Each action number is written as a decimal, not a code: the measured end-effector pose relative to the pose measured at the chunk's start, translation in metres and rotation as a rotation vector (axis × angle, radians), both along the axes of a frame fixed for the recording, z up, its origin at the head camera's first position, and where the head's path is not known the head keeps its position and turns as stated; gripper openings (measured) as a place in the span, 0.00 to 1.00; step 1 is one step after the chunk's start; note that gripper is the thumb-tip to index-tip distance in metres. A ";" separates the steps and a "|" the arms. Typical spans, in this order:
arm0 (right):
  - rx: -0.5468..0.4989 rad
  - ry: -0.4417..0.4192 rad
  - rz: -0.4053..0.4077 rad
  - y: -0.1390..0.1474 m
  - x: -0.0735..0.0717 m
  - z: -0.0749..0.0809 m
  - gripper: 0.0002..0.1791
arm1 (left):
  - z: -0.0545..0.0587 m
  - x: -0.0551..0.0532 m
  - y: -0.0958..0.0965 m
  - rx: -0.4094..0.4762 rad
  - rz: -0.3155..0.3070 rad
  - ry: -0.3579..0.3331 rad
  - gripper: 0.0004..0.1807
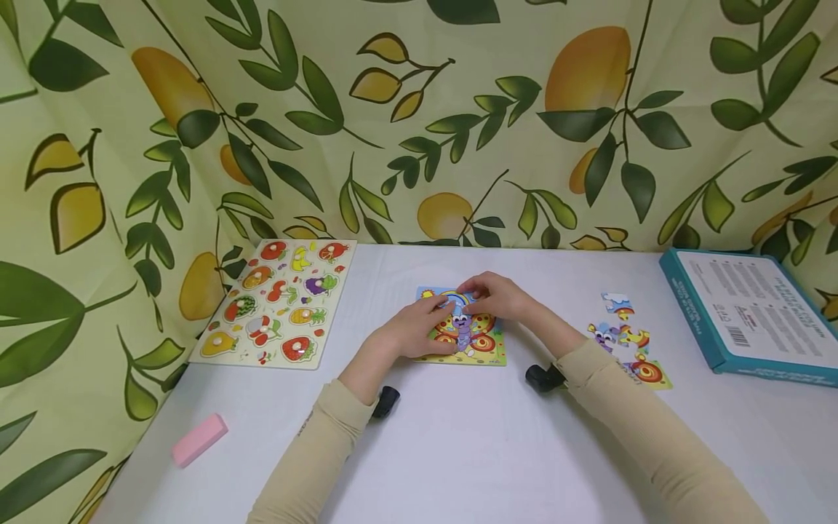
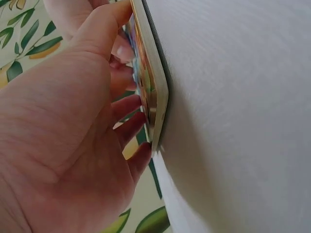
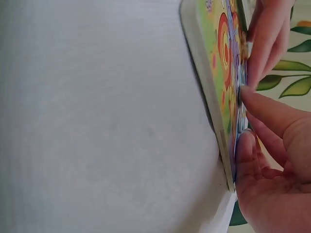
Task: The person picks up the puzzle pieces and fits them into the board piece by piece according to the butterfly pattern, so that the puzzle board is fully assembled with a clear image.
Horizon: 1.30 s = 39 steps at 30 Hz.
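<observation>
Head view: one butterfly puzzle board (image 1: 465,336), with the left hand (image 1: 412,329) over its left side, the right hand (image 1: 500,297) over its upper right; loose pieces (image 1: 633,338) lay to its right. Step, as judged: fitting its upper part; the next move likely called for careful alignment.

Left wrist: fingers spread loosely against the board, grasping nothing visible.

Right wrist: fingers bent at its face; pinching could not be told.

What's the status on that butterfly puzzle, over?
Left hand, right hand: both touching the butterfly puzzle. More pieces lie to its right. Nothing seen in the way.
</observation>
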State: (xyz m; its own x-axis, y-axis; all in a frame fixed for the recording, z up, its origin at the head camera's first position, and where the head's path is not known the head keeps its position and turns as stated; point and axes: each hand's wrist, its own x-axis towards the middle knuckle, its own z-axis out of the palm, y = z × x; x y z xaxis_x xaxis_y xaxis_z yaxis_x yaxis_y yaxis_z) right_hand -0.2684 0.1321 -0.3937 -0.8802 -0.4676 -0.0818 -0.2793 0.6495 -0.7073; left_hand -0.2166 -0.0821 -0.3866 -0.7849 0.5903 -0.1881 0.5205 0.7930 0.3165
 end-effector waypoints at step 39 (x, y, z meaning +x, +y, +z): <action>0.255 -0.090 -0.368 0.213 0.039 0.020 0.36 | -0.003 -0.002 0.010 -0.037 -0.025 0.044 0.42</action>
